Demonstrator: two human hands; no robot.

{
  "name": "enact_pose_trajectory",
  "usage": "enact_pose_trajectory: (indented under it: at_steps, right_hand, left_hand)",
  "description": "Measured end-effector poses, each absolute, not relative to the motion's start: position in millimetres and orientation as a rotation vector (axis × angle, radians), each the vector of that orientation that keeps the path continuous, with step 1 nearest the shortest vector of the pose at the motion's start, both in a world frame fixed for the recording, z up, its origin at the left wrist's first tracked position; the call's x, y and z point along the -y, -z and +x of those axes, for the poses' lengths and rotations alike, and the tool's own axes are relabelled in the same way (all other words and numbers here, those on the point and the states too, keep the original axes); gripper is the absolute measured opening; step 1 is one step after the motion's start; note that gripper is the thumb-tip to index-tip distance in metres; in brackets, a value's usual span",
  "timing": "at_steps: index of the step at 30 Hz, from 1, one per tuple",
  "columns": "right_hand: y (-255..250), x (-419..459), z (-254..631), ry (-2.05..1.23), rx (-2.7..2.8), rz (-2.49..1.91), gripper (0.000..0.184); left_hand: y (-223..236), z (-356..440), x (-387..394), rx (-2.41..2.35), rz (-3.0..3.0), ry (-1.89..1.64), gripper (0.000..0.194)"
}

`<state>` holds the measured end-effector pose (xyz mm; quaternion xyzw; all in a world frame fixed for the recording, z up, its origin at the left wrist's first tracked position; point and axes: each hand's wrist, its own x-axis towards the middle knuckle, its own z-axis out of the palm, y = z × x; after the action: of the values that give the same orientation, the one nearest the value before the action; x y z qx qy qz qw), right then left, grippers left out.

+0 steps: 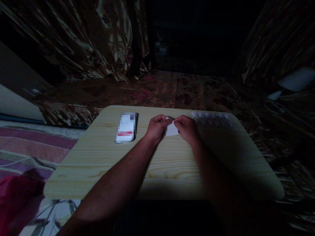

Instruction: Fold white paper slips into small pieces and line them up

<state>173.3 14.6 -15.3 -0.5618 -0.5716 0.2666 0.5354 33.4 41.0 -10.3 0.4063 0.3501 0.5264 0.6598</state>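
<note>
A small white piece of paper [171, 130] is held up between my two hands over the far middle of the wooden table. My left hand [157, 127] pinches its upper left edge between thumb and fingers. At the upper right edge, my right hand [187, 127] grips the same paper, also with closed fingers. Part of the paper is hidden behind the fingers. Just beyond my right hand, several small folded white paper pieces [213, 118] stand in rows near the table's far right corner.
The light wooden table [98, 157] has rounded corners. On its left side lies a blurred-out phone-like object [126, 127]. A patterned cloth ledge [157, 88] and curtains [113, 39] are behind. A white lamp [296, 79] stands at right, a striped bed cover [31, 144] at left.
</note>
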Motion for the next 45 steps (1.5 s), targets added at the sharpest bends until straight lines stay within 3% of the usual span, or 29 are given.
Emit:
enact_pose_trajectory:
  at_steps: [34, 45]
  right_hand:
    - [13.3, -12.7, 173.2, -0.709, 1.333, -1.365, 0.012]
    - [13.5, -14.3, 176.1, -0.686, 1.294, -1.428, 0.015]
  left_hand:
    - [11.0, 30.6, -43.2, -0.782, 0.957, -1.267, 0.024]
    - [10.8, 30.2, -40.9, -0.869, 1.031, -1.181, 0.032]
